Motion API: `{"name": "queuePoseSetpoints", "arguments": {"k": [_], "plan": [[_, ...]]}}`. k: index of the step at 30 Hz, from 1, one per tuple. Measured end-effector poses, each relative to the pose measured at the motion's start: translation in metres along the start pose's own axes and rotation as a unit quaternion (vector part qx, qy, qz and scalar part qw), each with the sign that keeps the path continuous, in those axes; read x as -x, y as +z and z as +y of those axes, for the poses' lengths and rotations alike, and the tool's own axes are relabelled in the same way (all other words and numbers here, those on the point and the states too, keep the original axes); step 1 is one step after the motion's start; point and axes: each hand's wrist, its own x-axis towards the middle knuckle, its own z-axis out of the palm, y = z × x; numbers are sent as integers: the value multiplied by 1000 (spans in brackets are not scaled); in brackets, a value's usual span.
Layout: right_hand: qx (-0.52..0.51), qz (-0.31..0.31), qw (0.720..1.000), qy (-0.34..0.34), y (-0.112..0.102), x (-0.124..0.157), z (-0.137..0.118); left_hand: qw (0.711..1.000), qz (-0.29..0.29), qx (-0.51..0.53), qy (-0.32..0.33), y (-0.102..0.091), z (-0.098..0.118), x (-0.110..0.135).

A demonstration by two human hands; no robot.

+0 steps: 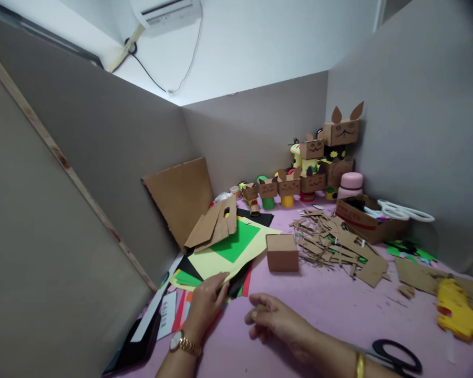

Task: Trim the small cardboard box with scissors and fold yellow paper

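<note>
My left hand (pixel 208 300), with a watch (pixel 184 344) at its wrist, is at the near edge of a pale yellow paper sheet (pixel 205 264). Its fingers close on that edge, though the fingertips are partly hidden. A green sheet (pixel 238 242) and folded cardboard pieces (pixel 216 224) lie on top of the yellow sheet. To the right, my right hand (pixel 274 319) hovers over the pink tabletop, fingers loosely bent and apart, holding nothing I can see. Beyond it sits a small closed cardboard box (pixel 283 253).
Cardboard scraps (pixel 335 244) spread right of the box. Black-handled scissors (pixel 396 356) and a yellow glue gun (pixel 457 312) lie at the near right. Cardboard animal figures (pixel 289 186) and an open carton (pixel 372 223) stand behind. Grey partitions (pixel 256 134) enclose the table.
</note>
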Motion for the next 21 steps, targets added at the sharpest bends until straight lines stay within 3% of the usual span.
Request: {"name": "queuePoseSetpoints", "arguments": {"k": [6,12,21], "plan": [[-14,-31,999,-31,-9,1,12,998,-38,-40,-7,1,3,-2],[-16,-58,997,-39,-13,0,14,992,-89,-78,-43,-7,22,-3],[30,-60,996,-60,-13,-4,25,981,-111,-110,-115,-8,46,-11]]}}
